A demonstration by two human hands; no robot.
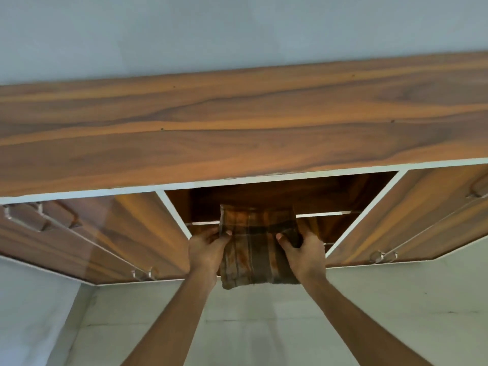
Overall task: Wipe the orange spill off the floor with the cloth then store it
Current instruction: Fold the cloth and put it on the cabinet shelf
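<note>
Wood-grain cabinet (pixel 237 128), one, white-edged, with its middle compartment open.
Door panels: two, one swung out to each side of the opening, left door (pixel 126 233) and right door (pixel 396 220).
Metal handles: four in view, two on each side.
Shelf (pixel 327 214): one white front edge crosses the compartment, partly hidden behind the cloth.
Cloth (pixel 258 252): one, brown plaid, folded, streaked with orange stains. It is held upright in front of the open compartment, its upper edge at shelf level and its lower edge hanging below the cabinet's bottom edge. Whether it touches the shelf cannot be told.
Hands: two, both raised on bare forearms.
Left hand (pixel 206 250): grip closed on the cloth's left edge, thumb on the front face and fingers curled behind.
Right hand (pixel 303 250): grip closed on the right edge in the same way.
Pale wall (pixel 237 35): behind the cabinet.
</note>
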